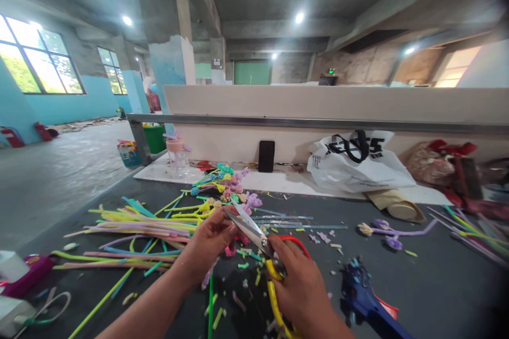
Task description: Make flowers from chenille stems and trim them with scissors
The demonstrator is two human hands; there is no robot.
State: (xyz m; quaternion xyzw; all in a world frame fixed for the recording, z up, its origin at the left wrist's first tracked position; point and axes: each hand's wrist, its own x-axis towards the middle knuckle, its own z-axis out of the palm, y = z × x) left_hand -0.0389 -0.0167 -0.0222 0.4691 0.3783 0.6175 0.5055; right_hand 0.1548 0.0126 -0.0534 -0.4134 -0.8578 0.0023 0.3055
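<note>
In the head view my right hand grips a pair of scissors with red and yellow handles. Its blades are slightly apart and point up and left, to the fingers of my left hand. Those fingers are pinched together; what they hold is mostly hidden behind them and the blades. Pinkish-red fuzzy bits show just below the fingertips. A green pipe cleaner runs down from under the left hand. Beyond the hands lies a heap of fuzzy pipe-cleaner flowers, and to the left a bundle of pipe cleaners.
Clippings litter the dark table. A blue glue gun lies at right, near a purple pipe-cleaner flower. Along the back stand a jar, a black phone and a white bag. Chargers sit far left.
</note>
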